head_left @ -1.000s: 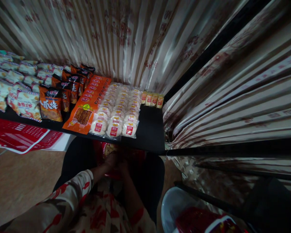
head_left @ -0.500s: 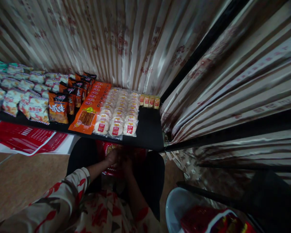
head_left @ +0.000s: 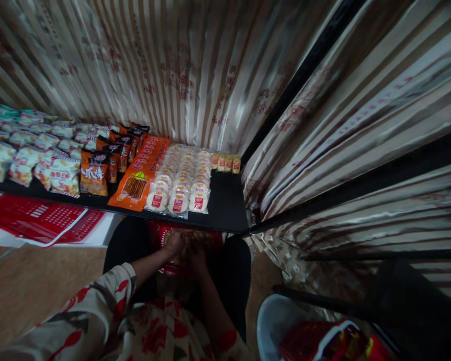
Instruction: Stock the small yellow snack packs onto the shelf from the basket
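Note:
My left hand (head_left: 174, 244) and my right hand (head_left: 196, 255) meet low in front of me, below the edge of a black shelf (head_left: 229, 205). Both close on a red snack bag (head_left: 165, 234) resting on my lap; the fingers are dark and partly hidden. On the shelf lie rows of round white cakes in clear wrap (head_left: 180, 185), an orange flat pack (head_left: 135, 183), orange-black snack bags (head_left: 94, 173) and pale snack bags (head_left: 22, 160).
Small yellow cups (head_left: 225, 163) stand at the shelf's back right. Striped curtains (head_left: 173, 75) hang behind and to the right. Red plastic baskets (head_left: 41, 220) sit under the shelf at left. A white bowl (head_left: 274, 321) with a red bag (head_left: 323, 341) is at lower right.
The view has tilted down and shifted, so the shelf sits lower and farther. My hands stay together on the red bag, with small movement.

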### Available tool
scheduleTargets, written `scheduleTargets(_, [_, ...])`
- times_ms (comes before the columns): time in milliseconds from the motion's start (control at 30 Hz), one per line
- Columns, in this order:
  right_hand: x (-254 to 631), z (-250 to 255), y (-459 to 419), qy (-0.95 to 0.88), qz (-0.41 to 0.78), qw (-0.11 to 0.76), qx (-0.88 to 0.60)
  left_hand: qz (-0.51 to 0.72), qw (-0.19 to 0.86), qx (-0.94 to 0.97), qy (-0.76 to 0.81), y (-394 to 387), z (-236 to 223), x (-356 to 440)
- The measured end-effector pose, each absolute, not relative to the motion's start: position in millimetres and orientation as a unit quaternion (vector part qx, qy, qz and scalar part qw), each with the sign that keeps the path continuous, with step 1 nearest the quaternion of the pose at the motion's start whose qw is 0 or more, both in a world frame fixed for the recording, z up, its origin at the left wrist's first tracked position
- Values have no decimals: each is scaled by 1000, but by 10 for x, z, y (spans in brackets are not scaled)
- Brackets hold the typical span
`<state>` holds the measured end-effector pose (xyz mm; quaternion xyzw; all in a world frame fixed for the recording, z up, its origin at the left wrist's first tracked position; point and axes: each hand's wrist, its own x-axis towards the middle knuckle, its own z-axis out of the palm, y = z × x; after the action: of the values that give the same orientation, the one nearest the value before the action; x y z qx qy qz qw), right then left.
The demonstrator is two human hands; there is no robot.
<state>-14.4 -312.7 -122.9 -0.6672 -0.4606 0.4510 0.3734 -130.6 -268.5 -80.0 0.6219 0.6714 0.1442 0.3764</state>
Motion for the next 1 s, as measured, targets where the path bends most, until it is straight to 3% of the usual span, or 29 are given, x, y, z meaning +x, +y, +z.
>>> scheduleTargets(600, [68,-711,-3057,-375,464,438,-673,310,482,461,678,-2762,-596,-1246])
scheduleTargets(1000, [169,-246,-3103,-295,570,500,-582,397,571,373,614,-2883,-312,-1220])
